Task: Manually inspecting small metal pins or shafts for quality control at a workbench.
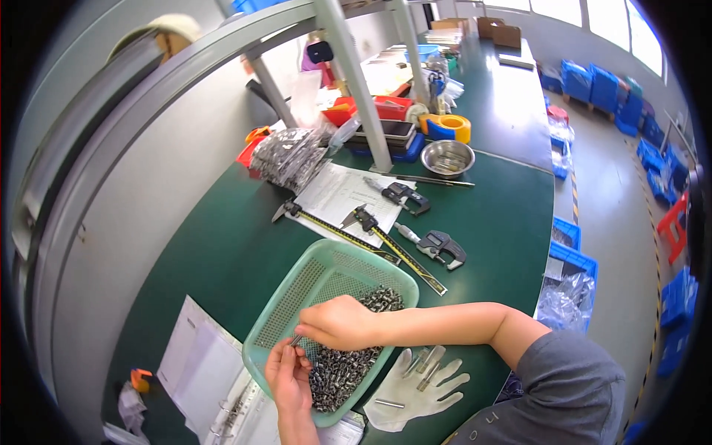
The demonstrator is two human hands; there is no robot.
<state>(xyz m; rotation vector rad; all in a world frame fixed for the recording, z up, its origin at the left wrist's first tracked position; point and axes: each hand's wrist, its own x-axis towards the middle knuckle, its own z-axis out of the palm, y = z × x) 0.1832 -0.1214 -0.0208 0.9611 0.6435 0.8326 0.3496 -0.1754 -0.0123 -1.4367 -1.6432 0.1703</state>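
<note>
— As both hands come together over the basket, what are they gripping?

— A slim grey metal piece [296,340], small and rod-like. The left hand [289,371] pinches its lower end between thumb and fingers; the right hand [337,322] has its fingertips drawn together on the upper end, as far as this angle shows.

— What could go wrong there?

— A slip, I'd say. The piece is tiny and probably smooth, so uneven pressure could shoot it out. It would likely land in the pale green perforated plastic basket [280,326] right below, among a heap of small shiny metal parts [341,378], and be hard to pick out again.

— And beyond the basket?

— Just beside it lies a flat white fabric glove [386,386] bearing a bare metal pin [389,404] and clear tube-like pieces [426,379]. The right forearm crosses near them; dropping the elbow might set them rolling.

— Are the measuring tools at risk?

— Less so. Two black-and-yellow digital calipers [408,259] lie past the far rim, with two grey-and-black micrometers [443,247] near them. One caliper's end sits close to the basket, so a shove forward could knock it.
</note>
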